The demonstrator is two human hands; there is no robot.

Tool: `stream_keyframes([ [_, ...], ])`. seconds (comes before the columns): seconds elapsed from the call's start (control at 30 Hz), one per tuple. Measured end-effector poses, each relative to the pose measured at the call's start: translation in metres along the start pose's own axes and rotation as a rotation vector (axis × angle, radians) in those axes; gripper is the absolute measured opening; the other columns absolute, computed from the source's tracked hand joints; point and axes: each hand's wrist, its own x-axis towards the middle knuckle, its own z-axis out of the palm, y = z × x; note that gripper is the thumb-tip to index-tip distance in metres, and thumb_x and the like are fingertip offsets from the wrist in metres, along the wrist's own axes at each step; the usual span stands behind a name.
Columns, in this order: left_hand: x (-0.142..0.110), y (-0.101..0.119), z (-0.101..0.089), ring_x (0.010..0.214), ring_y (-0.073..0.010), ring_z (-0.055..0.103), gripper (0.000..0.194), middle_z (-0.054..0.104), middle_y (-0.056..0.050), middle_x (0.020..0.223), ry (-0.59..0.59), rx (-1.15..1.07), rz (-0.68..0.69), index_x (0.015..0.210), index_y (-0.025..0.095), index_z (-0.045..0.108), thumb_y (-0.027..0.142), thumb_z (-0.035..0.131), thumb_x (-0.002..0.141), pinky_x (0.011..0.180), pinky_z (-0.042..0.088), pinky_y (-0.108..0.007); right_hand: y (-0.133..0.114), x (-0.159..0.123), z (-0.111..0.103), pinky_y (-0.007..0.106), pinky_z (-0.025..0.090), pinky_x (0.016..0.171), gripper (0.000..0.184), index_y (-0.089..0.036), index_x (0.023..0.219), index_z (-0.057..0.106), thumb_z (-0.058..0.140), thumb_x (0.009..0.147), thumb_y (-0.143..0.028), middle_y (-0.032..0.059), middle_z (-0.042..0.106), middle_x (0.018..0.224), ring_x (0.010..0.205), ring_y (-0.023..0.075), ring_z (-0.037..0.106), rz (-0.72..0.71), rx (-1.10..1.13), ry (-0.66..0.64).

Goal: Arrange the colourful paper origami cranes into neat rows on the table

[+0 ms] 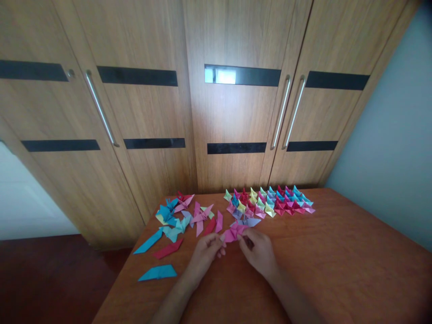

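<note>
Between my two hands is a pink folded paper piece (235, 232), held above the table's middle. My left hand (207, 249) pinches its left corner, and my right hand (258, 252) grips its right side with thumb and fingers. Just behind it lies a lavender folded paper piece (251, 222). To the left rest a pink paper strip (219, 221), a red strip (209, 226) and a pink pinwheel-shaped piece (200, 217). Fingertips hide parts of the held paper's edges.
Rows of small colourful folded paper shapes (270, 201) stand at the table's back. Blue and pale folded pieces (170, 216) pile up at the left. A blue strip (158, 272) and a red strip (168, 249) lie near the left edge. A wooden wardrobe (232, 112) stands behind the table (337, 270).
</note>
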Motion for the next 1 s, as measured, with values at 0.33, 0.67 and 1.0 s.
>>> stream_keyframes([
  [0.33, 0.003, -0.007, 0.002, 0.047, -0.01, 0.05, 0.057, 0.06, -0.004, 0.056, -0.042, 0.018, 0.023, 0.071, 0.013, 0.061, 0.064, 0.037, 0.08, 0.043, 0.026, -0.021, 0.076, 0.004, -0.05, 0.021, 0.029, 0.051, 0.023, -0.02, 0.084, 0.062, 0.047, 0.086, -0.037, 0.0022, 0.067, 0.074, 0.058, 0.0128, 0.058, 0.334, -0.408, 0.198],
  [0.67, -0.003, -0.005, 0.005, 0.052, -0.0108, 0.052, 0.052, 0.061, -0.004, 0.059, -0.076, 0.046, 0.045, 0.074, 0.012, 0.062, 0.057, 0.039, 0.085, 0.048, 0.033, -0.022, 0.062, 0.006, -0.047, 0.023, 0.026, 0.051, 0.022, -0.025, 0.087, 0.06, 0.042, 0.089, -0.038, 0.0023, 0.066, 0.082, 0.067, 0.0164, 0.06, 0.511, -0.56, -0.086],
  [1.0, -0.003, -0.003, 0.005, 0.053, -0.0109, 0.051, 0.044, 0.06, -0.003, 0.059, -0.08, 0.068, 0.056, 0.074, 0.013, 0.062, 0.051, 0.044, 0.085, 0.05, 0.036, -0.021, 0.062, 0.006, -0.041, 0.024, 0.034, 0.055, 0.027, -0.025, 0.087, 0.059, 0.037, 0.091, -0.04, 0.0032, 0.066, 0.084, 0.073, 0.0185, 0.062, 0.528, -0.585, -0.136],
])
